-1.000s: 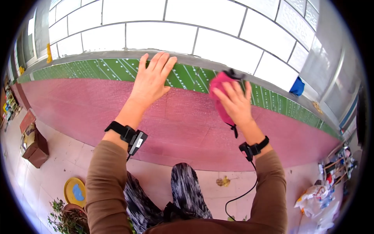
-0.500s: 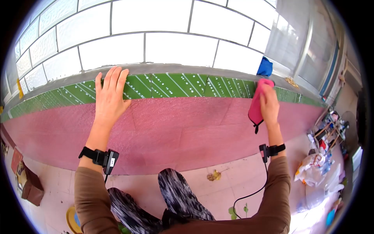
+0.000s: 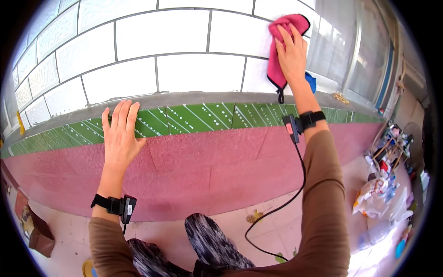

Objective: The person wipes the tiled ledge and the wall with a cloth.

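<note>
My right hand (image 3: pixel 293 56) presses a pink cloth (image 3: pixel 277 69) with a black edge and a small hanging loop against the white tiled wall (image 3: pixel 161 34). Its fingers are bent over the cloth, near the wall's right end. Far to the left, my left hand (image 3: pixel 121 138) lies with fingers stretched out over the green patterned tile band (image 3: pixel 200 117), fingertips at the grey ledge (image 3: pixel 184 98). Nothing is in that hand. Each wrist wears a black strap with a small device.
A blue cloth-like item (image 3: pixel 311 83) and a yellowish bundle (image 3: pixel 341 98) sit by the window (image 3: pixel 334 51). Below the band is a pink wall (image 3: pixel 184 171). Plastic bags (image 3: pixel 371 196) and clutter lie right; a brown box (image 3: pixel 41 233) stands left. A black cable (image 3: pixel 277 208) hangs from my right wrist.
My right hand has carried the pink cloth from the green band up and slightly left onto the white tiles. My left hand stays on the band; the view has tilted upward.
</note>
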{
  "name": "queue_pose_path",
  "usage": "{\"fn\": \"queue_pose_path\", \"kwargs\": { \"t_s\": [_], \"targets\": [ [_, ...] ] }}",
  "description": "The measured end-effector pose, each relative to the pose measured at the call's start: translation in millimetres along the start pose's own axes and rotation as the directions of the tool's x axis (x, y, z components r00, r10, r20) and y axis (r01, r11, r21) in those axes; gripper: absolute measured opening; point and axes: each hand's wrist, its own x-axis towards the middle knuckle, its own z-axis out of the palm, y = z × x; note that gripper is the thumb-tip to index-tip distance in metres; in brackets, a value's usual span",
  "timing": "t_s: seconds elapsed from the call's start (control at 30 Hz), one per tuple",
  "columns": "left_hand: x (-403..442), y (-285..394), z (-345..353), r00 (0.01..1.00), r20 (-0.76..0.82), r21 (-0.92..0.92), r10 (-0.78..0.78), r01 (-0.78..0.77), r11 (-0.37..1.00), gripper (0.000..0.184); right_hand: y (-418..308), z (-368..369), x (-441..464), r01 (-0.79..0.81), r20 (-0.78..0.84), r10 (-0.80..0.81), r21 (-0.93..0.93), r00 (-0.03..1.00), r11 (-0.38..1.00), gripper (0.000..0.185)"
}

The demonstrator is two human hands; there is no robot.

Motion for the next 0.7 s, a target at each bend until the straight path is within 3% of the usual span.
{"fn": "queue_pose_path", "kwargs": {
  "t_s": [0.07, 0.13, 0.2, 0.23, 0.27, 0.3, 0.33, 0.37, 0.4, 0.43, 0.5, 0.53, 0.6, 0.63, 0.67, 0.7],
  "targets": [
    [-1, 0, 2, 1.0, -0.018, 0.012, 0.011, -0.011, 1.0, 0.087, 3, -20, -26, -0.032, 0.189, 0.02, 0.059, 0.982, 0.998, 0.036],
    [-3, -2, 3, 0.999, 0.036, 0.029, -0.007, 0.006, 1.0, 0.091, 15, -37, -39, 0.017, 0.242, -0.029, 0.054, 0.97, 0.998, 0.033],
    [-3, -2, 5, 1.0, 0.025, 0.052, 0.006, -0.008, 0.999, 0.091, 18, -70, -35, -0.078, 0.589, -0.022, 0.145, 0.808, 0.986, 0.032],
    [-3, -4, 6, 1.0, 0.007, 0.052, 0.027, -0.028, 0.998, 0.09, 25, -77, -43, -0.219, 0.565, 0.112, 0.126, 0.818, 0.968, 0.031],
    [-3, -5, 7, 0.999, -0.015, 0.053, 0.042, -0.041, 0.998, 0.088, -1, -105, -27, -0.518, 0.621, 0.402, 0.008, 0.673, 0.855, 0.03],
    [-3, -4, 8, 0.998, -0.032, 0.047, 0.044, -0.043, 0.998, 0.087, 0, -113, -24, -0.599, 0.56, 0.522, -0.055, 0.644, 0.799, 0.035],
    [-2, -5, 10, 0.999, -0.032, 0.061, 0.036, -0.034, 0.998, 0.087, 12, -123, -21, -0.758, 0.758, 0.415, 0.157, 0.503, 0.633, 0.045],
    [-3, -5, 12, 0.998, -0.04, 0.061, 0.04, -0.037, 0.997, 0.087, 22, -134, -16, -0.906, 0.903, 0.28, 0.215, 0.327, 0.364, 0.058],
    [-3, -6, 13, 0.998, -0.048, 0.071, 0.042, -0.039, 0.997, 0.087, 17, -124, -28, -0.941, 0.847, 0.414, 0.274, 0.334, 0.2, 0.058],
    [-2, -6, 15, 0.999, -0.033, 0.087, 0.034, -0.03, 0.996, 0.087, 16, -122, -35, -0.943, 0.857, 0.397, 0.276, 0.329, 0.186, 0.058],
    [-2, -8, 19, 1.0, -0.007, 0.149, 0.013, -0.012, 0.989, 0.089, -15, -130, -39, -0.919, 0.741, 0.546, 0.285, 0.391, 0.271, 0.035],
    [-2, -7, 17, 1.0, -0.022, 0.124, 0.012, -0.009, 0.992, 0.089, -39, -132, -37, -0.921, 0.766, 0.511, 0.311, 0.389, 0.234, 0.035],
    [-2, -6, 16, 0.998, -0.053, 0.054, 0.027, -0.024, 0.998, 0.09, -86, -143, -36, -0.745, 0.82, 0.2, 0.348, 0.536, 0.57, 0.023],
    [-3, -8, 17, 1.0, -0.024, 0.074, 0.019, -0.017, 0.997, 0.085, -103, -140, -42, -0.577, 0.738, 0.065, 0.465, 0.672, 0.671, 0.021],
    [-8, -16, -15, 0.996, -0.025, 0.311, 0.081, -0.069, 0.948, 0.057, -121, -131, -47, -0.377, 0.62, -0.085, 0.574, 0.78, 0.727, 0.02],
    [-13, -23, -11, 0.998, 0.058, 0.259, 0.017, -0.032, 0.965, 0.074, -135, -124, -53, -0.392, 0.585, -0.101, 0.651, 0.804, 0.65, 0.023]
  ]
}}
